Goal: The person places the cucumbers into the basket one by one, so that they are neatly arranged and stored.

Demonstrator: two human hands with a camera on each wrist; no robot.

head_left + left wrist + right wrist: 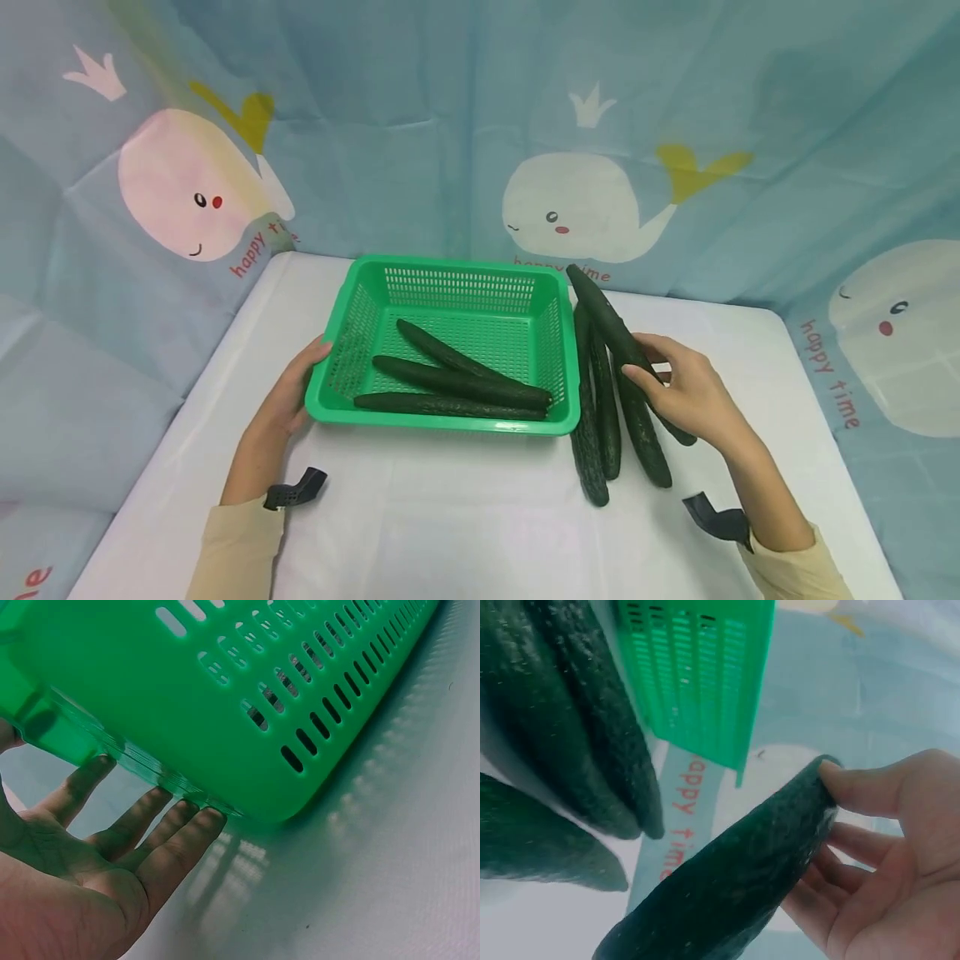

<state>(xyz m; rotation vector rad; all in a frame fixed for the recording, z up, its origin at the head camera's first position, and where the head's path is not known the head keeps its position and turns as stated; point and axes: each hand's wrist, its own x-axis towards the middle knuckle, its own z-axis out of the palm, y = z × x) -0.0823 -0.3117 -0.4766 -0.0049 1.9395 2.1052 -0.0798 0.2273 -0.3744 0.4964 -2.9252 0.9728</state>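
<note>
My right hand (pixel 693 392) pinches a long dark green cucumber (pixel 606 321) between thumb and fingers, tilted with its far tip beside the basket's right rim. Beneath it, three more cucumbers (pixel 606 417) lie side by side on the table. The green plastic basket (pixel 442 427) stands left of them with three cucumbers (pixel 450 379) inside. At the basket's left end is my left hand (pixel 288 392). In the left wrist view its fairly straight fingers (pixel 176 851) touch the basket's outer side, and the thumb is mostly out of frame.
A white cloth covers the table (pixel 450 517). Behind it and along the sides hangs a light blue curtain (pixel 420 183) with whale prints, close to the basket's back edge. Dark camera mounts are strapped to both wrists.
</note>
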